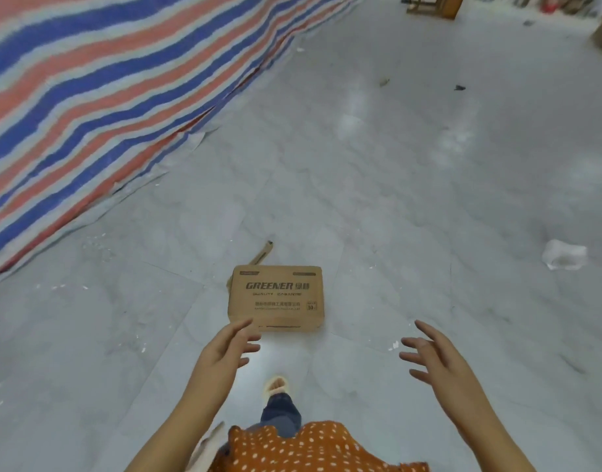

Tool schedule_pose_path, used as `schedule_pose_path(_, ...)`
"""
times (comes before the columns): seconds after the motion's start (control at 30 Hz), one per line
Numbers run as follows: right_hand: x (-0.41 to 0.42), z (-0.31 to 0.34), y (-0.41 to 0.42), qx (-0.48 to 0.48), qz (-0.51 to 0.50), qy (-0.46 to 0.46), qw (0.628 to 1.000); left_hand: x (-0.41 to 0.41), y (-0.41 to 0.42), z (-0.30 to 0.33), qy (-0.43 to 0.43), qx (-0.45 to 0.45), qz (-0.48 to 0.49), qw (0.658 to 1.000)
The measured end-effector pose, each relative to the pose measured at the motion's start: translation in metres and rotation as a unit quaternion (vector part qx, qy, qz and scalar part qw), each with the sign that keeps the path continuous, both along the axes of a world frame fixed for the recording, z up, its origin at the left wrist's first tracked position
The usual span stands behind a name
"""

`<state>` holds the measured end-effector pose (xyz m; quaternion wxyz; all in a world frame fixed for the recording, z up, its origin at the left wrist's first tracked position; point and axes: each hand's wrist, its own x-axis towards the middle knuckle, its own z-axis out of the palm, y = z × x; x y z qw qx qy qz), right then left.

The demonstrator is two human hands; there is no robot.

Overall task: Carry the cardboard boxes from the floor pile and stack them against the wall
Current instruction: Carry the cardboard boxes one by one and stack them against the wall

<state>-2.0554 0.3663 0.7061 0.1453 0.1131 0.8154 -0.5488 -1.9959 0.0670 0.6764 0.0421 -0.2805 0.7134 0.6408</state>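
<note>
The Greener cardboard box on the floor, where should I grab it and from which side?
Take the cardboard box by its two short ends, left hand on the left edge, right hand on the right, coming down from above. It seems to lie flat on the tiled floor, wider than deep, with open floor at both ends. Both hands are already open and apart.

Pale tiled floor (377,199) with cardboard box (277,298), striped tarp (105,97), crumpled white scrap (564,255).
</note>
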Motion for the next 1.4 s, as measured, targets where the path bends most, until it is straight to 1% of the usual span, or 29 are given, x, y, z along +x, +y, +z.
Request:
schedule_pose_path(0.1, -0.081, 0.01, -0.018, 0.013, 0.02, 0.014, 1.0, -0.063, -0.016, 0.01, 0.009, 0.009, 0.009, 1.0)
schedule_pose_path(0.2, -0.143, 0.008, -0.035, 0.022, 0.06, 0.011, 0.998, -0.098, -0.029, 0.01, -0.001, 0.008, 0.04, 0.999)
schedule_pose_path(0.33, -0.228, -0.01, -0.056, 0.046, 0.142, -0.033, 0.988, -0.126, -0.043, -0.006, -0.035, 0.017, 0.146, 0.989)
schedule_pose_path(0.43, -0.301, -0.028, -0.073, 0.08, 0.235, -0.065, 0.966, -0.147, -0.04, -0.026, -0.063, 0.018, 0.222, 0.973)
schedule_pose_path(0.53, -0.378, -0.054, -0.093, 0.115, 0.35, -0.097, 0.925, -0.179, -0.02, -0.055, -0.096, 0.025, 0.313, 0.945)
schedule_pose_path(0.6, -0.43, -0.074, -0.107, 0.144, 0.432, -0.124, 0.882, -0.205, 0.002, -0.078, -0.128, 0.04, 0.369, 0.92)
schedule_pose_path(0.7, -0.498, -0.109, -0.131, 0.194, 0.534, -0.148, 0.809, -0.251, 0.035, -0.114, -0.176, 0.073, 0.412, 0.891)
schedule_pose_path(0.77, -0.531, -0.141, -0.147, 0.227, 0.577, -0.159, 0.768, -0.28, 0.051, -0.145, -0.209, 0.108, 0.414, 0.879)
schedule_pose_path(0.83, -0.551, -0.178, -0.162, 0.257, 0.598, -0.169, 0.74, -0.303, 0.063, -0.175, -0.239, 0.148, 0.428, 0.859)
schedule_pose_path(0.87, -0.556, -0.199, -0.166, 0.27, 0.599, -0.174, 0.734, -0.309, 0.068, -0.193, -0.251, 0.172, 0.447, 0.841)
schedule_pose_path(0.97, -0.559, -0.283, -0.17, 0.313, 0.611, -0.186, 0.704, -0.321, 0.088, -0.267, -0.278, 0.255, 0.528, 0.761)
schedule_pose_path(1.0, -0.557, -0.31, -0.168, 0.323, 0.618, -0.188, 0.692, -0.322, 0.094, -0.289, -0.288, 0.269, 0.539, 0.744)
schedule_pose_path(1.03, -0.557, -0.35, -0.171, 0.327, 0.628, -0.188, 0.681, -0.326, 0.098, -0.325, -0.293, 0.271, 0.55, 0.733)
schedule_pose_path(1.1, -0.551, -0.407, -0.182, 0.332, 0.639, -0.187, 0.668, -0.331, 0.101, -0.383, -0.307, 0.262, 0.562, 0.722)
schedule_pose_path(1.17, -0.542, -0.467, -0.193, 0.333, 0.67, -0.167, 0.642, -0.334, 0.111, -0.444, -0.33, 0.259, 0.569, 0.707)
schedule_pose_path(1.23, -0.534, -0.516, -0.201, 0.297, 0.704, -0.136, 0.63, -0.338, 0.126, -0.495, -0.339, 0.282, 0.572, 0.692)
schedule_pose_path(1.33, -0.534, -0.573, -0.2, 0.246, 0.733, -0.126, 0.621, -0.348, 0.149, -0.55, -0.278, 0.338, 0.593, 0.676)
schedule_pose_path(1.4, -0.536, -0.595, -0.192, 0.238, 0.732, -0.15, 0.621, -0.351, 0.157, -0.573, -0.242, 0.358, 0.604, 0.67)
